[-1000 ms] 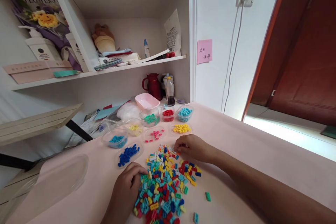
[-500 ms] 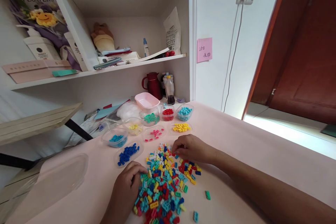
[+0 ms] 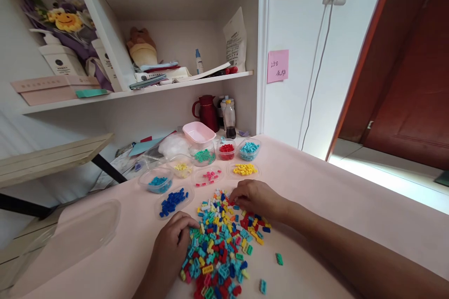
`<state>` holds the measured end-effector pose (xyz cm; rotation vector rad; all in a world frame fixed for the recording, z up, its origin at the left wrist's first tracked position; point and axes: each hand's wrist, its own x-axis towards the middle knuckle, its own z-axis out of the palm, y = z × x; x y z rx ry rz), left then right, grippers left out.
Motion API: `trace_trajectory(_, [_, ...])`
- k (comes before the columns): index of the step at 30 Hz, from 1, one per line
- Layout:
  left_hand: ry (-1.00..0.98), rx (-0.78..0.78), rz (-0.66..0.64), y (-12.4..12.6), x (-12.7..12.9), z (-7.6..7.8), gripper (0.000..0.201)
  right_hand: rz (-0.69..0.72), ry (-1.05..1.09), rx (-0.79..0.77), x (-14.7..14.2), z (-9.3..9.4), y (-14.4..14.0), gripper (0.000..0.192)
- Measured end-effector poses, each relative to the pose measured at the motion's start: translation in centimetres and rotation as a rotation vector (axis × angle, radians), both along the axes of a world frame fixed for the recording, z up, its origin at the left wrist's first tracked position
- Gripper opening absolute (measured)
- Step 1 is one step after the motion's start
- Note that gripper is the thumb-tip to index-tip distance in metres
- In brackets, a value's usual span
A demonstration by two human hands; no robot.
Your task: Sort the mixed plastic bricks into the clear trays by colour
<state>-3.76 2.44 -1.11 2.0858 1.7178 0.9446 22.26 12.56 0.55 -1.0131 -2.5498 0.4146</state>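
A pile of mixed toy bricks (image 3: 221, 243) is spread on the pink table (image 3: 308, 173), with its left side touched by the left hand (image 3: 172, 239) and its far right edge reached by the right hand (image 3: 257, 199), but whether any brick is pinched in either grip cannot be told.

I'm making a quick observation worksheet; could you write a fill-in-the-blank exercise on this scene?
The bare hand at the far end of the loose heap of small multicoloured plastic bricks is the person's ____ hand.
The shallow clear plastic tray nearest the other bare hand holds bricks that are dark ____.
The square pink paper note with handwriting is stuck to the white ____.
The clear bottle holding dark liquid beside the dark red jug has a ____ cap.

Missing words: right; blue; wall; yellow.
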Motion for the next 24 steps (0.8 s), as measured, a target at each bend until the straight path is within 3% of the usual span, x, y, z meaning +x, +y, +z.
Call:
trace_trajectory(17, [0.007, -0.010, 0.006, -0.09, 0.08, -0.13, 0.033, 0.019, -0.062, 0.021, -0.01, -0.12, 0.19, 0.019])
trace_trajectory(20, [0.008, 0.003, 0.004, -0.12, 0.07, -0.07, 0.031, -0.019, -0.012, -0.040, 0.03, -0.05, 0.18, 0.017])
trace_trajectory(24, [0.005, 0.007, -0.002, -0.08, 0.02, -0.06, 0.031, -0.081, 0.162, -0.269, 0.14, -0.01, 0.34, 0.019])
